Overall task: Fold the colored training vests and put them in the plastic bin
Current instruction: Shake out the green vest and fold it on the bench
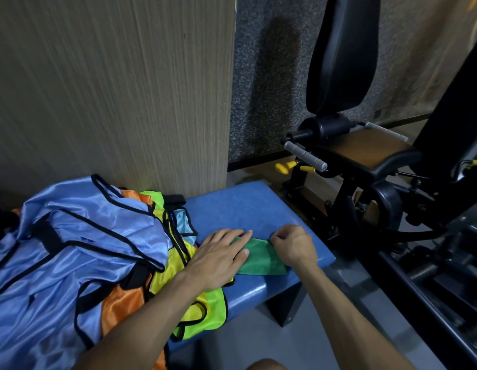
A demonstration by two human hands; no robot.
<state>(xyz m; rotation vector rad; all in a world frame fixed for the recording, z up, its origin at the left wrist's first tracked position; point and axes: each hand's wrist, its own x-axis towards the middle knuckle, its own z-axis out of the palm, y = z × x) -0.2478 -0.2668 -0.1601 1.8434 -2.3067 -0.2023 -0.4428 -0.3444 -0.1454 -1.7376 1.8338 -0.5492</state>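
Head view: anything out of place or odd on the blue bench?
Mostly the untidy heap of light-blue, orange and yellow-green satin vests, piled unfolded on the blue padded bench. One yellow-green vest droops over the front edge. The left hand presses flat a folded dark-green cloth; the right hand pinches its edge. No plastic bin in view.

- A dark green vest [261, 256], folded into a small flat rectangle, lies near the right end of a blue bench [248, 206].
- A loose heap of unfolded vests [80, 236], light blue, orange, yellow and lime with black trim, covers the bench's left part.
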